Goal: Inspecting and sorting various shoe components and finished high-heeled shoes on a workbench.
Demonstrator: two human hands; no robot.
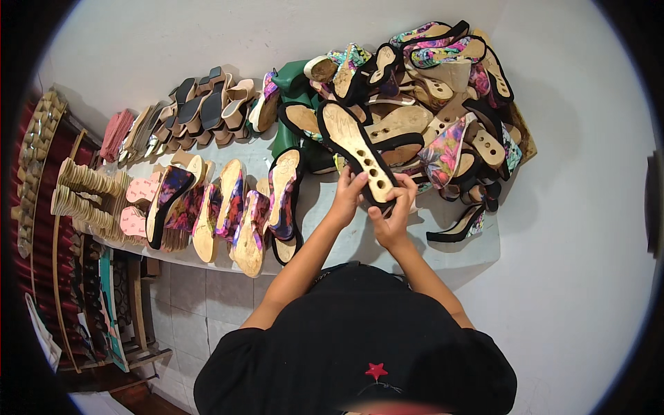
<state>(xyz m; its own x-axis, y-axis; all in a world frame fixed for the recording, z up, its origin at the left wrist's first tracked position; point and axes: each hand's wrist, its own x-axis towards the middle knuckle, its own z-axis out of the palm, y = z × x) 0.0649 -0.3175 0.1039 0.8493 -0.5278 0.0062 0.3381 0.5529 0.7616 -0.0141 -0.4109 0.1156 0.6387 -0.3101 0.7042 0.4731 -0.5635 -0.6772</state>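
Both my hands hold one wedge shoe sole [354, 146] above the white table [456, 252]. The sole is tan on top with a black rim and a row of round holes near its heel end. My left hand [348, 196] grips that heel end from the left. My right hand [391, 216] grips it from below and the right, fingers curled over the black edge. The sole's toe points up and away toward a big heap of similar soles [443, 90].
Floral and black wedge soles [228, 211] lie in a row at the table's left front. Black and tan soles [200, 111] line the back left. Green boxes [294, 79] sit by the heap. Racks of wooden heels [83, 194] stand at far left.
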